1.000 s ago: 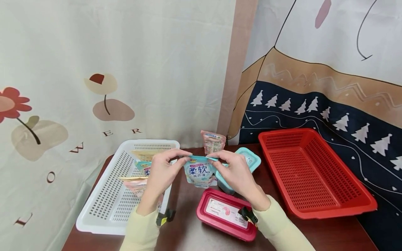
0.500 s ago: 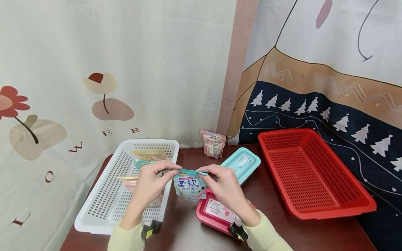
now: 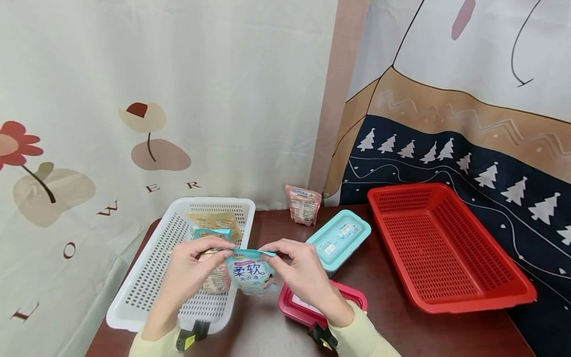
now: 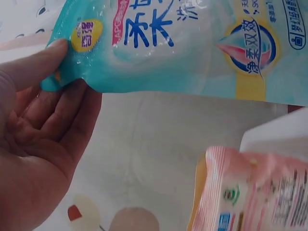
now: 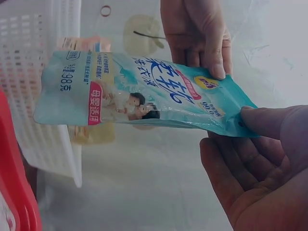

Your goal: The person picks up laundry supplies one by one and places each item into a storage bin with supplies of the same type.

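Observation:
A teal laundry detergent pouch (image 3: 250, 270) hangs upright between the two hands, its printed front toward the head camera. My left hand (image 3: 189, 270) pinches one top corner between thumb and fingers, as the left wrist view also shows on the pouch (image 4: 187, 53). The opposite top corner is pinched by my right hand (image 5: 264, 168). The pouch's lower end is by the near right rim of the white basket (image 3: 138, 292). Inside that basket stand a yellow pouch (image 3: 220, 221), another teal pouch (image 3: 214, 233) and a pink pouch (image 3: 217, 280), partly hidden by my left hand.
Under my right forearm lies a magenta lidded box (image 3: 294, 310). Behind it sits a teal lidded box (image 3: 339, 240). A pink pouch (image 3: 304, 206) stands at the back by the curtain. A red basket (image 3: 392, 248) occupies the right side of the table (image 3: 401, 327).
Both hands have carried the teal pouch left and toward the person, from in front of the teal box to the white basket's edge. The teal box is now more exposed.

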{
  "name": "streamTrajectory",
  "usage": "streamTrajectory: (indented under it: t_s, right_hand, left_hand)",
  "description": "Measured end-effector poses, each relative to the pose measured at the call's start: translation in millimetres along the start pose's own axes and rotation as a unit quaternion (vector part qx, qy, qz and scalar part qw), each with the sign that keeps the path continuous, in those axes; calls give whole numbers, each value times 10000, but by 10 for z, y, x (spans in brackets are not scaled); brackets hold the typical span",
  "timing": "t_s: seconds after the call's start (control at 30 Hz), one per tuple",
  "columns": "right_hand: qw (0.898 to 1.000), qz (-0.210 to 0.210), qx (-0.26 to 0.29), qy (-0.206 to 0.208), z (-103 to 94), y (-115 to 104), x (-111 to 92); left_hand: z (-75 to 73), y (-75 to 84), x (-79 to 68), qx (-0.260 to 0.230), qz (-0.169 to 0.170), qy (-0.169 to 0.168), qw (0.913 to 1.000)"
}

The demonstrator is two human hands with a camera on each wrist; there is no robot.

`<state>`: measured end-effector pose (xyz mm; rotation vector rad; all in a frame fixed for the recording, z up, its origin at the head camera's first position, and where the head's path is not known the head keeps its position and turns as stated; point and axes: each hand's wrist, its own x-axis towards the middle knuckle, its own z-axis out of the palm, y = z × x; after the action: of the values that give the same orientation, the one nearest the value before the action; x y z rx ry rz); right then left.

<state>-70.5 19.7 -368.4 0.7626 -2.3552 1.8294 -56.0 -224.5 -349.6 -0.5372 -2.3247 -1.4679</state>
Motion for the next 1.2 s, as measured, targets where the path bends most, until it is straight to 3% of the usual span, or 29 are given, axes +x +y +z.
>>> streamTrajectory:
  t_s: [0.37, 0.57, 0.67, 0.83, 1.0, 1.2]
  right_hand:
    - [9991, -324, 191, -218, 243, -94, 57]
    - [9964, -792, 9, -302, 395, -145, 106]
    - [9945, -962, -189, -358, 464, -171, 132]
    - [9935, -973, -359, -470, 585, -207, 175]
    - [9894, -1219, -644, -454, 734, -196, 225]
    - [9879, -1234, -803, -479, 884, -179, 271]
  left_hand:
    - [-342, -133, -156, -431, 331, -376, 9978]
    - [-510, -206, -244, -1011, 644, -208, 9926]
    - [-585, -224, -292, -1025, 651, -56, 9926]
    - [-703, -196, -375, -559, 172, 210, 9981]
    - [-799, -221, -455, -692, 22, 376, 9969]
    - [-855, -280, -512, -430, -226, 599, 9970]
